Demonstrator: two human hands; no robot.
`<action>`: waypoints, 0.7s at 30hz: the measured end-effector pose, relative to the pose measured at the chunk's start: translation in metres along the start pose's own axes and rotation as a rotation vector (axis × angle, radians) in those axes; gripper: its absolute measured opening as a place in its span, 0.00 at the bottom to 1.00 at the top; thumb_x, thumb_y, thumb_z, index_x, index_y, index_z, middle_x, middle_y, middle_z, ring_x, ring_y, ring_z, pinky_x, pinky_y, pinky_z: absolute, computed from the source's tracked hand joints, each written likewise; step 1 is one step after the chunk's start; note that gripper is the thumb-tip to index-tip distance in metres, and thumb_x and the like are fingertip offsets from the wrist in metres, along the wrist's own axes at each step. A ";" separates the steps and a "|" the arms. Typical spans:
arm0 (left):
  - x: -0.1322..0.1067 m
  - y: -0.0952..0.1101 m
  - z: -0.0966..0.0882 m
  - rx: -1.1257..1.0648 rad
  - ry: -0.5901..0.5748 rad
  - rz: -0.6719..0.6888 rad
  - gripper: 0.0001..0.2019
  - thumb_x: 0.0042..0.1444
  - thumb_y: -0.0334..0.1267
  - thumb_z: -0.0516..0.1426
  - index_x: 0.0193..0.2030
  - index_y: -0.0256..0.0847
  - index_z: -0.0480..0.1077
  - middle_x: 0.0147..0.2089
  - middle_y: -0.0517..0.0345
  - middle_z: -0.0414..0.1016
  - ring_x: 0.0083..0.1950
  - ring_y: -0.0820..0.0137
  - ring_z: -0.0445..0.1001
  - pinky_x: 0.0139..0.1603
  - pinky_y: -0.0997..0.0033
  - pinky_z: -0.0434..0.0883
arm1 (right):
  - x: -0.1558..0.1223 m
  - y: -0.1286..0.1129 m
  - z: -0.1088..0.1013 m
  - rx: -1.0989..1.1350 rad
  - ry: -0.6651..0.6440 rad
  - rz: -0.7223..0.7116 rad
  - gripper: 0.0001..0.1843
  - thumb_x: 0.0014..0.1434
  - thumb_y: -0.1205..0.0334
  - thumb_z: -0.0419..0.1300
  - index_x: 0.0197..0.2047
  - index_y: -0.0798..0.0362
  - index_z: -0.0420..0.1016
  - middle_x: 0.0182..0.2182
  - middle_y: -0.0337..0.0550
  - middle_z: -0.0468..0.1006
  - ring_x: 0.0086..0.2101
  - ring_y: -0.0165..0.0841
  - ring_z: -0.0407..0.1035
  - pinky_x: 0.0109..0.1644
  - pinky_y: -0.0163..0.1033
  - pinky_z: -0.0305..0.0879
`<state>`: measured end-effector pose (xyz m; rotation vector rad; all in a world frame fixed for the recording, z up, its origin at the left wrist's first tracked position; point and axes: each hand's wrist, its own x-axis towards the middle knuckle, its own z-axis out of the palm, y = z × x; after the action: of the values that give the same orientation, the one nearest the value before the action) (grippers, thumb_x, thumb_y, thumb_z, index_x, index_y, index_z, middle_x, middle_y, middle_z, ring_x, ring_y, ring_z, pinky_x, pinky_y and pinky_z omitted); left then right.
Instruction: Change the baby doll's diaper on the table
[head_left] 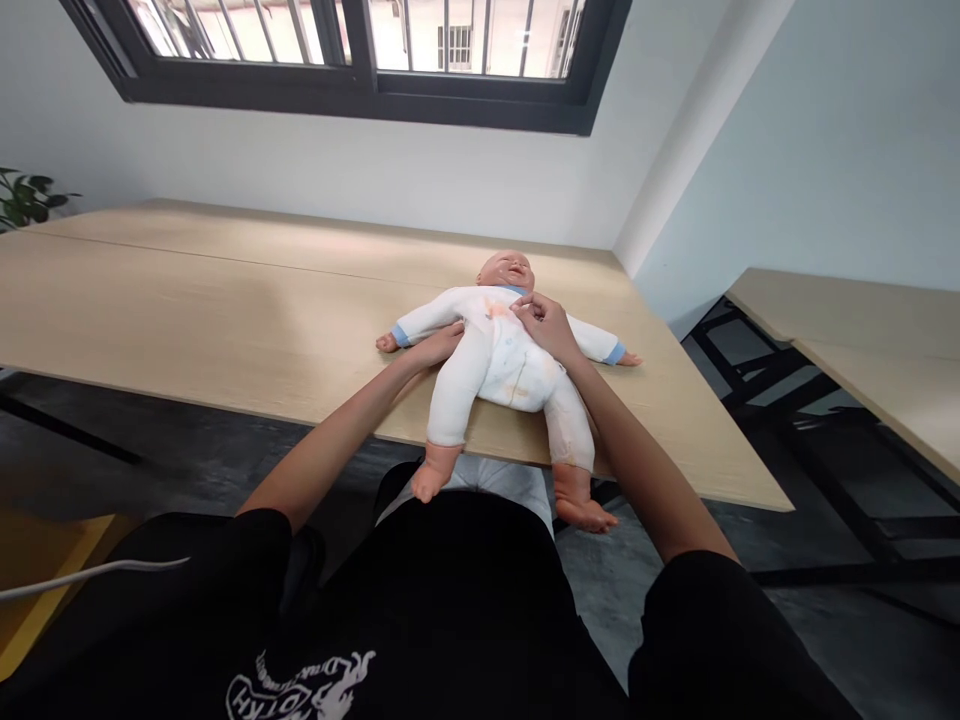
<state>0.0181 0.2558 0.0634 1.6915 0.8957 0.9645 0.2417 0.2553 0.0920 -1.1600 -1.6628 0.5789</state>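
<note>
A baby doll lies on its back on the wooden table, head away from me and feet hanging past the front edge. It wears a white suit with blue cuffs and collar, and a white diaper with faded orange and blue marks over its hips. My left hand rests against the doll's side at the waist, fingers stretched out, their tips partly hidden by the suit. Over the belly, at the diaper's upper edge, my right hand has bent fingers with thumb and forefinger drawn together; what they pinch is too small to make out.
The light wooden table reaches far to the left and ends at the right. Another table with black legs stands to the right. A barred window is above; a plant sits at far left, a white cable below.
</note>
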 end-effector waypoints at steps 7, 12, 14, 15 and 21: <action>-0.008 0.002 -0.015 0.247 -0.358 0.034 0.31 0.52 0.49 0.59 0.61 0.38 0.70 0.69 0.47 0.68 0.71 0.51 0.62 0.71 0.58 0.62 | -0.001 -0.003 -0.001 0.075 -0.033 0.051 0.15 0.51 0.49 0.59 0.33 0.53 0.71 0.17 0.32 0.61 0.21 0.28 0.51 0.29 0.38 0.45; -0.009 0.000 -0.011 0.300 -0.381 0.104 0.37 0.50 0.49 0.62 0.66 0.35 0.65 0.71 0.41 0.64 0.74 0.48 0.58 0.74 0.56 0.58 | -0.002 -0.006 0.000 0.032 -0.037 0.034 0.14 0.53 0.50 0.60 0.33 0.53 0.71 0.17 0.31 0.59 0.21 0.28 0.52 0.30 0.38 0.47; -0.009 -0.004 -0.003 0.186 -0.265 0.147 0.32 0.53 0.48 0.62 0.62 0.36 0.68 0.66 0.39 0.69 0.72 0.50 0.62 0.71 0.56 0.62 | -0.003 -0.006 0.000 0.020 -0.022 0.032 0.13 0.53 0.51 0.59 0.32 0.53 0.71 0.17 0.31 0.59 0.21 0.29 0.52 0.30 0.38 0.48; -0.009 -0.007 0.001 0.119 -0.208 0.160 0.29 0.53 0.47 0.63 0.60 0.37 0.69 0.63 0.39 0.72 0.70 0.51 0.65 0.69 0.57 0.64 | -0.003 -0.007 0.000 0.013 -0.012 0.031 0.12 0.53 0.52 0.59 0.32 0.53 0.71 0.17 0.31 0.59 0.21 0.29 0.53 0.30 0.38 0.48; -0.010 -0.008 0.009 -0.121 -0.043 0.065 0.21 0.50 0.46 0.65 0.49 0.40 0.74 0.51 0.46 0.79 0.59 0.56 0.73 0.60 0.59 0.70 | -0.004 -0.009 -0.001 -0.062 -0.002 0.043 0.09 0.57 0.55 0.58 0.34 0.52 0.70 0.17 0.31 0.59 0.22 0.30 0.56 0.32 0.38 0.51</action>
<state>0.0214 0.2459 0.0513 1.6406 0.7427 1.0018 0.2389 0.2477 0.0982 -1.2422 -1.6716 0.5592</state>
